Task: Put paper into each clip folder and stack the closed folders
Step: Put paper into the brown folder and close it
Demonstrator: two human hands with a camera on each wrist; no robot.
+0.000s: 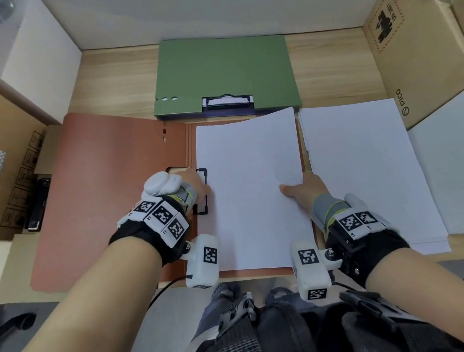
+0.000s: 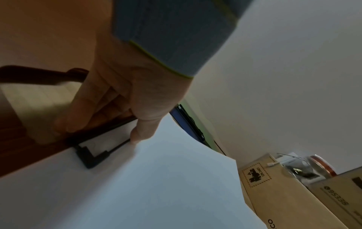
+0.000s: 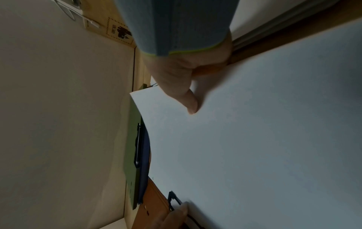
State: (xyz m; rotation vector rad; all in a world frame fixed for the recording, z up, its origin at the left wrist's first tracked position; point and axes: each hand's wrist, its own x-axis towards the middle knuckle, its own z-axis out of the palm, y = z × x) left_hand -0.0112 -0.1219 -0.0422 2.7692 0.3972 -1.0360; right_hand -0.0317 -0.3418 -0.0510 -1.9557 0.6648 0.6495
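The right hand (image 1: 306, 190) pinches the right edge of a white paper sheet (image 1: 252, 190), thumb on top and the other fingers hidden beneath it. The sheet lies over the right half of an open reddish-brown clip folder (image 1: 98, 193), its far right corner lifted a little. At the sheet's left edge, the left hand (image 1: 193, 189) reaches down onto the folder's black wire clip (image 1: 203, 190); in the left wrist view the index fingertip touches the paper just beside the clip while the other fingers curl against the clip's bar. I cannot tell whether that hand truly grips the clip.

The folder lies flat on the wooden bench (image 1: 329, 70), its cover spread out to the left of the sheet. Just right of the folder lies a stack of white paper (image 1: 365, 171), close to the right hand. Beyond the folder's far edge lies a closed green clip folder (image 1: 223, 68) on top of a dark blue one (image 1: 227, 113), of which only a strip at the near edge shows. Cardboard boxes (image 1: 406, 59) stand at both sides of the bench.
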